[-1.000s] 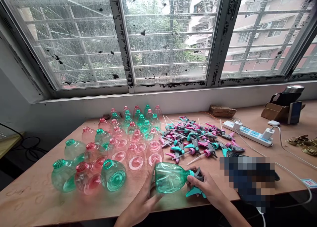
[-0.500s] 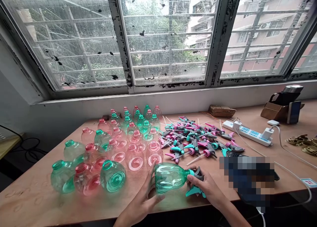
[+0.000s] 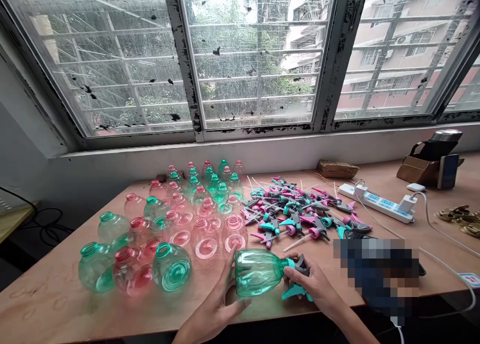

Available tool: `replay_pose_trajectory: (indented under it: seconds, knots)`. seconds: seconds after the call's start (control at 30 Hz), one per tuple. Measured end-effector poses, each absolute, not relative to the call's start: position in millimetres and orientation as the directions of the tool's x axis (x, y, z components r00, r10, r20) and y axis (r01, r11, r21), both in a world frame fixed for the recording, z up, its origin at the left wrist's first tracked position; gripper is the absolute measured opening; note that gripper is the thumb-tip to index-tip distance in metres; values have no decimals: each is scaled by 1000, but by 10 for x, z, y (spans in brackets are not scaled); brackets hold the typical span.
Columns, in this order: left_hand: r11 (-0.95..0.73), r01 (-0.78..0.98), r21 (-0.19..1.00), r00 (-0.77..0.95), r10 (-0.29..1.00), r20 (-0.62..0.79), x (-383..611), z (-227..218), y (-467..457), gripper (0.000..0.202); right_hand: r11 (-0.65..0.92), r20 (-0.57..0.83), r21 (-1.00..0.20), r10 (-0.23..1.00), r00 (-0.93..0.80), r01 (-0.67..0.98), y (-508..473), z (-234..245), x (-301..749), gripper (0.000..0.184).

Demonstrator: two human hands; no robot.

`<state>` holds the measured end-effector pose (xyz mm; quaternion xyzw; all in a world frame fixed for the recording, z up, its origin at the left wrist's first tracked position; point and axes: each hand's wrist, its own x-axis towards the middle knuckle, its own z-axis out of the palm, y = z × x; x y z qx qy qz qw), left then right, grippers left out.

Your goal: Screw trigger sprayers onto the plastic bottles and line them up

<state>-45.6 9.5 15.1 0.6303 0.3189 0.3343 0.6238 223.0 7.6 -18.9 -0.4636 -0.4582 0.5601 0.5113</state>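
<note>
A green see-through bottle [image 3: 258,272] lies on its side near the front edge of the wooden table [image 3: 56,299]. My left hand [image 3: 219,304] grips its base, fingers curled round it. My right hand [image 3: 315,284] is closed on the grey and teal trigger spray head [image 3: 298,279] fitted at the bottle's neck. Both hands hold the pieces just above the tabletop.
Several empty pink and green bottles [image 3: 176,219] stand left of centre. A heap of loose pink and teal trigger heads [image 3: 296,209] lies behind my hands. A white power strip [image 3: 378,201] with cables, a blurred dark item [image 3: 378,271], a cardboard box [image 3: 416,169] are on the right.
The bottle has turned slightly in my hands and my left fingers have shifted on its base. Everything else on the table is as before.
</note>
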Motion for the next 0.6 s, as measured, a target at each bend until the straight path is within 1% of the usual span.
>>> replay_pose_trajectory:
  seconds: [0.07,0.17,0.27,0.33,0.5,0.53,0.6]
  knots:
    - [-28,-24,999,565,824,37,-439,169,85,108,-56,-48,-989,997,-57,-140,71,-184,2228,50]
    - [5,-56,998,544,838,26,-433,163,88,111,-44,-34,-990,997,-72,-132,58,-171,2229,47]
    - [34,-51,998,530,848,-2,-443,142,102,104,-45,-36,-991,996,-78,-127,48,-159,2231,46]
    - [20,-24,1000,522,853,-5,-447,141,105,100,-42,-33,-992,996,-80,-119,47,-157,2233,46]
    - [-49,-39,998,538,841,63,-437,177,92,94,-24,-16,-991,998,-54,-135,61,-175,2228,47]
    - [-40,-42,998,543,838,57,-436,179,92,96,-27,-20,-990,999,-47,-136,63,-180,2226,48]
    - [-6,-38,999,552,834,26,-442,169,96,107,-38,-34,-992,999,-37,-121,65,-187,2223,50]
